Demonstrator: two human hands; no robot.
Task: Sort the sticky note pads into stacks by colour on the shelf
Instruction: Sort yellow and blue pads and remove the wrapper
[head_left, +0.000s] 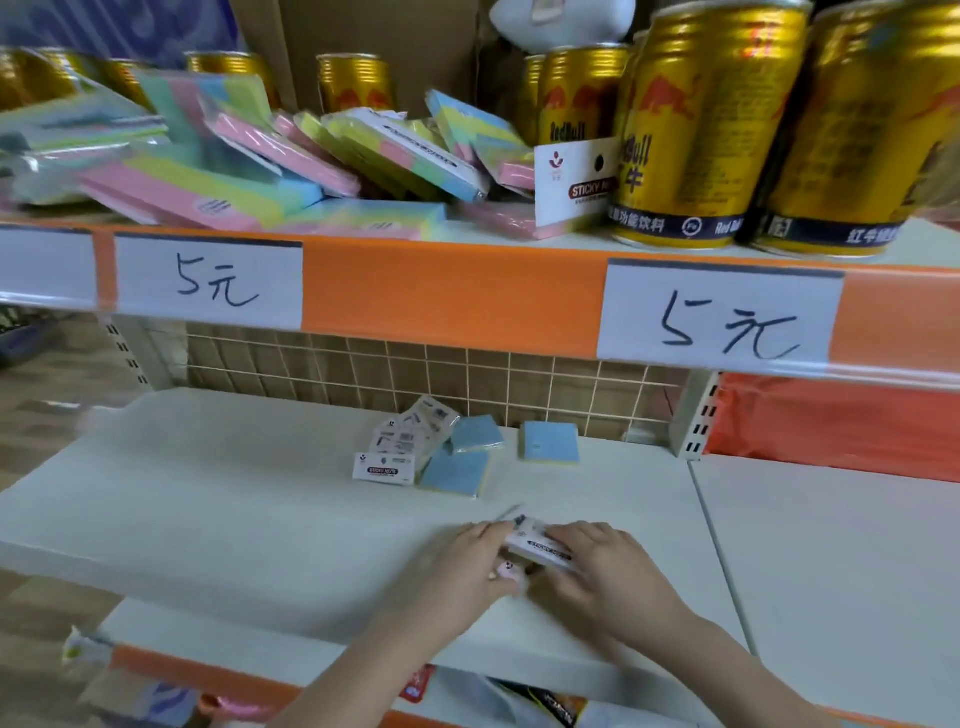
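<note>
Both my hands meet at the front of the lower white shelf (234, 493). My left hand (467, 561) and my right hand (597, 566) both hold a packaged sticky note pad (540, 548) with a white "STICKY NOTE" header card; a bit of pink shows beneath it. Farther back on the same shelf lie blue pads (457, 470), some with white header cards (387, 465), and one separate blue pad (550, 441). On the upper shelf a loose heap of pink, yellow, green and blue pads (291, 171) lies jumbled.
Gold Red Bull cans (691, 130) stand on the upper shelf, right of the heap and behind it. Orange price strips with "5元" labels (208, 283) run along the upper shelf edge. A wire grid (467, 384) backs the lower shelf. An orange bag (831, 421) lies at the right.
</note>
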